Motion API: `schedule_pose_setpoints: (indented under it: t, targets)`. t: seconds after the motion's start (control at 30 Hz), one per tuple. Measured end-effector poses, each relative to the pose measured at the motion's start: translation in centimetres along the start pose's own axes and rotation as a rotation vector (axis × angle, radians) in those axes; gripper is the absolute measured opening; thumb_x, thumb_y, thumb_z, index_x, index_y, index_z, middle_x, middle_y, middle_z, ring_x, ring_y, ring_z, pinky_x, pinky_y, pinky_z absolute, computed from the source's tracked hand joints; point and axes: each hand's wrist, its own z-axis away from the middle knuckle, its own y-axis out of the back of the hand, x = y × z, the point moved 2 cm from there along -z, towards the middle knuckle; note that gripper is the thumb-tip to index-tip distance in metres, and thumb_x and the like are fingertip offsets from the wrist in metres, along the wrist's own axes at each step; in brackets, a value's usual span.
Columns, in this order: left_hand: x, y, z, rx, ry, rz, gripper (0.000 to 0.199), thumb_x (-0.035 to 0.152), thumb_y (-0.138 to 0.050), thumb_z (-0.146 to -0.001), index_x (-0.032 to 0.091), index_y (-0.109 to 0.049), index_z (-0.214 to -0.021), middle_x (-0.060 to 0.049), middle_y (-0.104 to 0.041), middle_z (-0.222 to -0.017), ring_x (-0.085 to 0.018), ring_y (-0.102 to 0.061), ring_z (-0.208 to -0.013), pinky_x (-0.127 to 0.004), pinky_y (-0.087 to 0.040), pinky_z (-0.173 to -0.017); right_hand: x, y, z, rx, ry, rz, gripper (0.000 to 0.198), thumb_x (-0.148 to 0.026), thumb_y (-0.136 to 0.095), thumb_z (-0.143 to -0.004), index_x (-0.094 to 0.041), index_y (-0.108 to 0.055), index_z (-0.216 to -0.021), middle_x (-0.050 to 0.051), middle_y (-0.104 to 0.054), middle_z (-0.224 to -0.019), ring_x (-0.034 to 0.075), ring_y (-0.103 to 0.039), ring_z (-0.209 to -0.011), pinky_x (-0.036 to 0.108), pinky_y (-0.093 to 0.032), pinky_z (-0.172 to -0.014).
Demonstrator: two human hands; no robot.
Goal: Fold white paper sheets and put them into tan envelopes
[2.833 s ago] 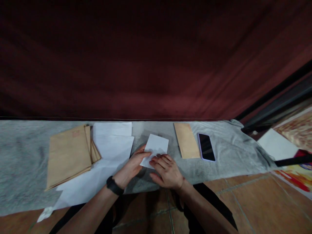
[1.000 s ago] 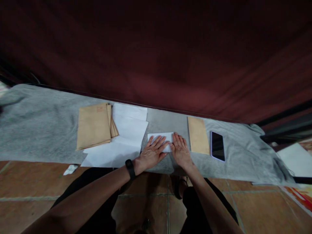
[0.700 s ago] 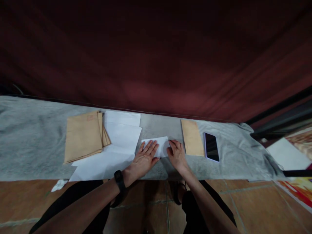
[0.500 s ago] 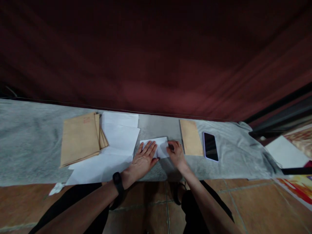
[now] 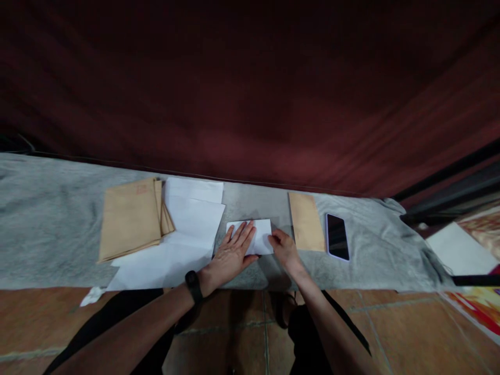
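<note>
Small white paper: it lies flat on the grey cloth in front of the person, at the centre of the dial; the small white paper looks folded, though the layers are too fine to make out.
Pressing: the step in hand seems to be flattening the paper; it is best done with even weight from the palm side, the layers square before any crease is run firm.
Right edge: a light touch here is wise – a hard tug could skew the layers or wrinkle the cloth beneath.
Left hand: the left hand comes in from 8 o'clock, fingers extended and slightly spread over the paper's left half, gripping nothing and bearing down like a weight.
Right hand: the right hand sits at 4 o'clock, fingers curled, thumb tip at the paper's right edge; whether thumb and forefinger truly pinch it cannot be told.
Brown envelope: the single brown envelope lies between 2 and 3 o'clock, just beyond the right hand and apart from it.
White sheets: the loose white sheets spread toward 9 o'clock, near the left hand.
</note>
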Motion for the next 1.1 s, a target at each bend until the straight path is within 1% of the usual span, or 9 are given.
schedule_pose_setpoints:
  t: [0.17, 0.3, 0.4, 0.47, 0.6, 0.7, 0.8, 0.93, 1.1]
  targets:
    - [0.6, 0.7, -0.7, 0.004, -0.021, -0.011, 0.072, 0.044, -0.053, -0.097, 0.016, -0.026, -0.157, -0.012, -0.021, -0.168, -0.029, -0.012, -0.156, -0.053, -0.011, -0.126, 0.1, 0.9, -0.2, 0.033, 0.011, 0.009, 0.018, -0.036, -0.049, -0.089, -0.026, -0.063, -0.082, 0.000, -0.067, -0.073, 0.019, -0.062, -0.068, 0.029, -0.049, -0.062]
    - [0.8, 0.7, -1.0, 0.009, -0.036, -0.004, 0.065, 0.042, -0.052, -0.098, 0.019, -0.032, -0.155, -0.009, -0.020, -0.168, -0.029, -0.009, -0.157, -0.054, -0.009, -0.126, 0.5, 0.9, -0.2, -0.035, 0.003, -0.032, 0.018, -0.036, -0.049, -0.089, -0.025, -0.062, -0.083, 0.000, -0.067, -0.075, 0.019, -0.062, -0.068, 0.029, -0.050, -0.064]
    - [0.9, 0.5, -1.1, -0.005, -0.038, -0.002, 0.062, 0.041, -0.051, -0.098, 0.020, -0.034, -0.154, -0.008, -0.019, -0.169, -0.029, -0.008, -0.156, -0.054, -0.010, -0.126, 0.8, 0.6, -0.1, -0.119, -0.012, -0.070, 0.018, -0.035, -0.051, -0.088, -0.024, -0.064, -0.094, 0.001, -0.071, -0.083, 0.019, -0.066, -0.074, 0.031, -0.052, -0.069]
    - [1.0, 0.3, -1.2, -0.020, -0.040, -0.008, 0.060, 0.040, -0.050, -0.099, 0.020, -0.036, -0.153, -0.007, -0.019, -0.169, -0.030, -0.009, -0.156, -0.053, -0.010, -0.126, 0.9, 0.4, 0.0, -0.140, -0.026, -0.086, 0.023, -0.033, -0.051, -0.088, -0.024, -0.065, -0.104, 0.003, -0.073, -0.090, 0.020, -0.068, -0.079, 0.032, -0.054, -0.072]
    - [1.2, 0.2, -1.2, -0.032, -0.063, -0.027, 0.059, 0.039, -0.048, -0.099, 0.018, -0.035, -0.153, -0.007, -0.017, -0.169, -0.028, -0.007, -0.157, -0.052, -0.008, -0.126, 1.1, 0.4, 0.0, -0.101, -0.035, -0.096, 0.032, -0.033, -0.051, -0.088, -0.023, -0.063, -0.115, 0.005, -0.074, -0.093, 0.022, -0.069, -0.081, 0.034, -0.054, -0.072]
    - [1.2, 0.3, -1.2, -0.040, -0.086, -0.048, 0.062, 0.038, -0.049, -0.099, 0.016, -0.033, -0.154, -0.010, -0.016, -0.169, -0.027, -0.005, -0.157, -0.054, -0.008, -0.126, 1.0, 0.5, 0.1, -0.066, -0.056, -0.086, 0.038, -0.034, -0.052, -0.087, -0.021, -0.062, -0.121, 0.005, -0.073, -0.086, 0.021, -0.068, -0.073, 0.033, -0.053, -0.066]
    - [1.2, 0.2, -1.2, -0.062, -0.082, -0.068, 0.064, 0.040, -0.048, -0.099, 0.013, -0.031, -0.154, -0.013, -0.016, -0.169, -0.029, -0.006, -0.157, -0.056, -0.011, -0.125, 0.6, 0.7, 0.1, -0.062, -0.072, -0.035, 0.045, -0.034, -0.052, -0.087, -0.017, -0.059, -0.129, 0.002, -0.070, -0.078, 0.020, -0.064, -0.066, 0.031, -0.050, -0.062]
    - [1.5, 0.0, -1.2, -0.096, -0.079, -0.094, 0.061, 0.037, -0.045, -0.100, 0.011, -0.033, -0.154, -0.015, -0.018, -0.168, -0.029, -0.014, -0.156, -0.055, -0.020, -0.123, 0.0, 0.9, 0.2, -0.047, -0.072, 0.041, 0.058, -0.033, -0.052, -0.087, -0.012, -0.049, -0.142, 0.001, -0.067, -0.071, 0.021, -0.063, -0.063, 0.032, -0.048, -0.060]
    - [1.9, -0.1, -1.2, -0.105, -0.091, -0.130, 0.056, 0.031, -0.039, -0.101, 0.011, -0.034, -0.153, -0.017, -0.025, -0.165, -0.029, -0.027, -0.152, -0.055, -0.025, -0.120, -0.2, 1.1, 0.1, -0.046, -0.068, 0.074, 0.062, -0.033, -0.051, -0.088, -0.010, -0.045, -0.146, 0.001, -0.066, -0.070, 0.023, -0.064, -0.063, 0.033, -0.049, -0.061]
